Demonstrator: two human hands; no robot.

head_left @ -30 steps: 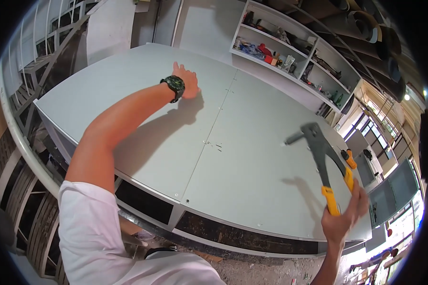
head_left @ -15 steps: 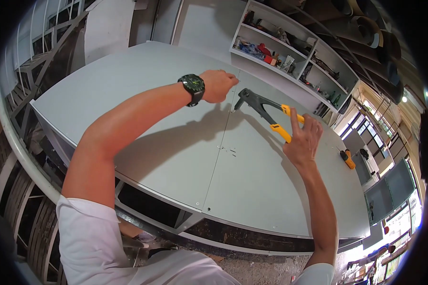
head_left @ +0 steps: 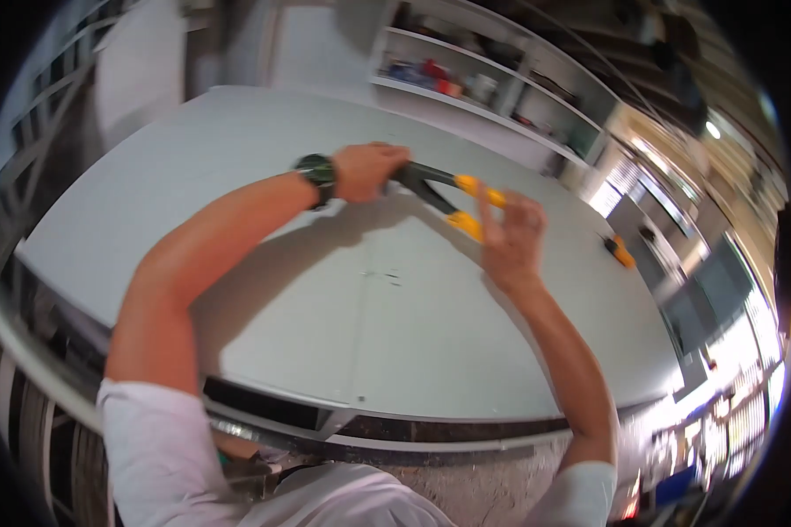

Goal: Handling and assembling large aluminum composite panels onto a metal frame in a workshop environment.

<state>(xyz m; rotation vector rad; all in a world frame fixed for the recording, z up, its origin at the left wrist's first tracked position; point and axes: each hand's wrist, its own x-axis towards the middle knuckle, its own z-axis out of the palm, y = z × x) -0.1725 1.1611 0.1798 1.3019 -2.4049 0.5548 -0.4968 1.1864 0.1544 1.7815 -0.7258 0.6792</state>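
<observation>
Head-camera view looking down over a large pale grey sheet-metal panel (head_left: 264, 290) that fills most of the scene: a person in a white short-sleeved shirt works a long hand riveter with dark steel head and yellow-sleeved handles (head_left: 444, 189), which lies low over the far middle of the panel. The left hand (head_left: 367, 171), with a dark wristwatch with a green-rimmed face (head_left: 316, 169) on its wrist, is clenched around the tool's dark head end, so the nose itself is hidden under the fist. The right hand (head_left: 510, 241) sits just right of it at the handles, its fingers partly spread against the yellow grips; whether it has a full grasp of them cannot be told through the blur. A seam (head_left: 373, 290) runs from the near edge toward the tool, with small dark marks beside it. A small orange-and-black tool (head_left: 620, 252) lies well apart on the right part of the panel, and white open shelving with assorted coloured items (head_left: 466, 79) stands along the far wall. By the look of it, the step in hand is seating the riveter's nose on the sheet near the seam line. The next move would seem to call for both hands on the handles, the head kept square to the surface, and a firm, even squeeze without letting the nose wander.
</observation>
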